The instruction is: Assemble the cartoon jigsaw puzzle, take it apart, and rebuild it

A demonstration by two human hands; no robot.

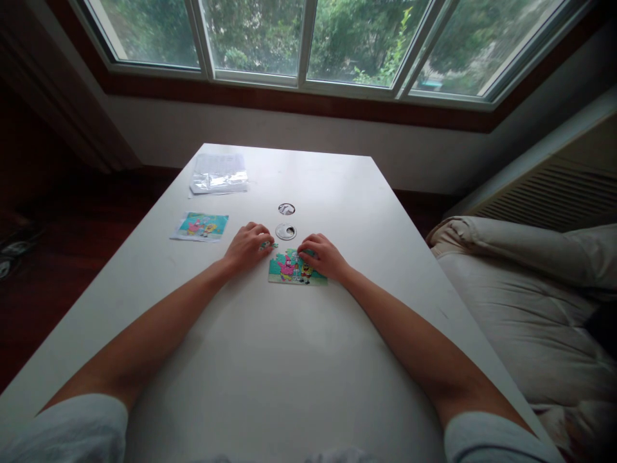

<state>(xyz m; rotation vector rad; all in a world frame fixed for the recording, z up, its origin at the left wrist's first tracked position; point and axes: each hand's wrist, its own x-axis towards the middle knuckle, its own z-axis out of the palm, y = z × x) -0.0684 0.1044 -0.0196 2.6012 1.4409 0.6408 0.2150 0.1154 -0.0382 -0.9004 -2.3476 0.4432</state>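
Left of the nearer round cover, the left hand pinches a small piece; at right, bent fingers of the right hand touch the puzzle, lying before the cover, long axis sideways, top toward it.

Your bench looks smooth with a soft sheen, your puzzle like printed card, the packet glossy clear plastic, your sleeves matt cloth.

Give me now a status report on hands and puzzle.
Left hand at loose pieces. Right hand over puzzle, hiding part of it. Puzzle's far edge uneven.
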